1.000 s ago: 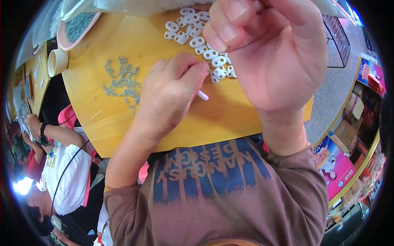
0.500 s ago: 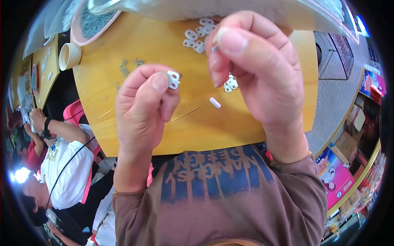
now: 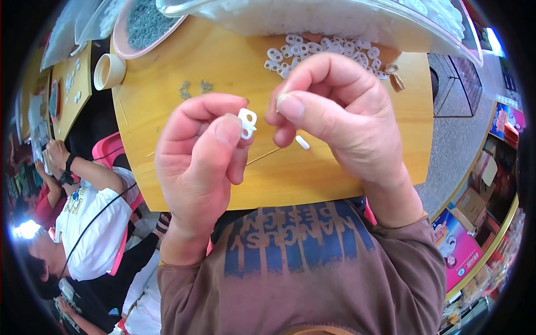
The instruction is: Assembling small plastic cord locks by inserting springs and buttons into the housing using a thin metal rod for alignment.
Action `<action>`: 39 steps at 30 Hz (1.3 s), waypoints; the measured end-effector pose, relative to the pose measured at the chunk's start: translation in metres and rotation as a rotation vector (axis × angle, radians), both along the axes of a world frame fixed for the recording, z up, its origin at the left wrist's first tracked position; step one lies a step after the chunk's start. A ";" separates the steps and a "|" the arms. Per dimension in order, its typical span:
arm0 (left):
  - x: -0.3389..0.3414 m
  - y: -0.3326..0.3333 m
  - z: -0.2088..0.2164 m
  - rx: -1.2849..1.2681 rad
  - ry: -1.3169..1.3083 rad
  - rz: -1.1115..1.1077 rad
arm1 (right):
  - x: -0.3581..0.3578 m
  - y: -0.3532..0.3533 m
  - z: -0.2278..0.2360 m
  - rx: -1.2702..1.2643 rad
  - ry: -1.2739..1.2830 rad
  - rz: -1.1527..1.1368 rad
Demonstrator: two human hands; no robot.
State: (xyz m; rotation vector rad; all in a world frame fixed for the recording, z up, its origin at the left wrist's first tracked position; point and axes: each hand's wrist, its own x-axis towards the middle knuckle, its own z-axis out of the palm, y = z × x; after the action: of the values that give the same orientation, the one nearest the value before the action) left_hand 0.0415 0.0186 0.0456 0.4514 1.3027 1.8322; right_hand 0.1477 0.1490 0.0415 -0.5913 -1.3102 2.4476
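Note:
Between the thumb and fingers of my left hand (image 3: 195,145) is a small white plastic piece with two holes (image 3: 247,118); a little nub sticks out at its side. My right hand (image 3: 352,120) is pinched closed just to the right of it, not touching it. A small grey metal piece showed at those fingertips a moment ago; now the fingers mostly hide it. Below the hands, a short white rod (image 3: 302,142) and a thin wooden stick (image 3: 263,156) lie on the yellow table (image 3: 301,181).
Similar white pieces (image 3: 296,49) lie heaped before a clear plastic bin (image 3: 251,17). Small grey metal pieces (image 3: 206,86) lie left of centre, near a pink bowl (image 3: 119,42) and a cream cup (image 3: 110,71). Another person (image 3: 95,234) sits to the left.
My right hand has come down and toward my left hand, its fingers still pinched. My left hand has shifted slightly right with the white piece. The view has shifted, showing more of the heap.

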 end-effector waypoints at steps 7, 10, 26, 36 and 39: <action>0.021 -0.002 -0.007 -0.170 0.230 -0.018 | 0.032 -0.021 -0.019 -0.142 -0.059 0.013; 0.028 -0.009 -0.021 -0.156 0.249 -0.150 | 0.045 -0.026 -0.025 -0.220 -0.120 0.054; 0.040 0.002 -0.029 -0.265 0.706 -0.290 | 0.066 -0.011 -0.045 -0.367 -0.042 0.079; 0.025 0.060 -0.027 -0.376 0.953 -0.351 | 0.079 -0.002 -0.045 -0.266 0.008 0.093; 0.028 0.090 -0.042 -0.132 1.222 -0.399 | 0.078 -0.003 -0.038 -0.321 0.030 0.203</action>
State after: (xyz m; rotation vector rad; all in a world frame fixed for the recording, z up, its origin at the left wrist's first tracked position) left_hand 0.0695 0.1081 0.0031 1.7762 1.8624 1.0476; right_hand 0.2254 0.1456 0.0034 -0.5148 -1.0152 2.8509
